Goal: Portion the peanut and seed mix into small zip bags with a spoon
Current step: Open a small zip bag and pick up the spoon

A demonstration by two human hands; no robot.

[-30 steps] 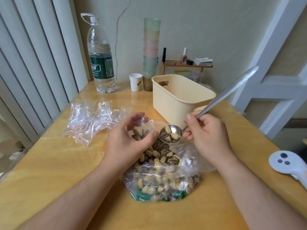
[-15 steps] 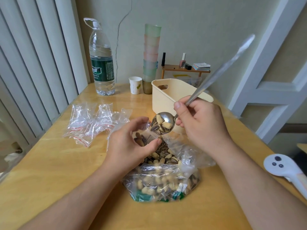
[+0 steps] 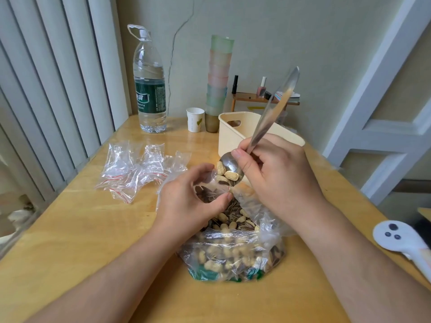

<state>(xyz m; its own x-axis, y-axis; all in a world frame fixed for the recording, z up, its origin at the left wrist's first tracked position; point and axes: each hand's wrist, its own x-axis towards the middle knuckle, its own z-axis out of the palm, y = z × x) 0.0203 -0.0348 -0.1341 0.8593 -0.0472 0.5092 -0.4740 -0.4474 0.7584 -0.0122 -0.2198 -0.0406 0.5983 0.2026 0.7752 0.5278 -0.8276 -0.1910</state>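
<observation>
Steel spoon point(image 3: 229, 170), pinched in the right hand point(image 3: 277, 173), tips peanuts and seeds into a small bag point(image 3: 210, 191) whose mouth the left hand point(image 3: 189, 201) grips open above the big mix bag point(image 3: 235, 255). Filling appears just begun; spare bags point(image 3: 137, 169) lie empty beside.
</observation>
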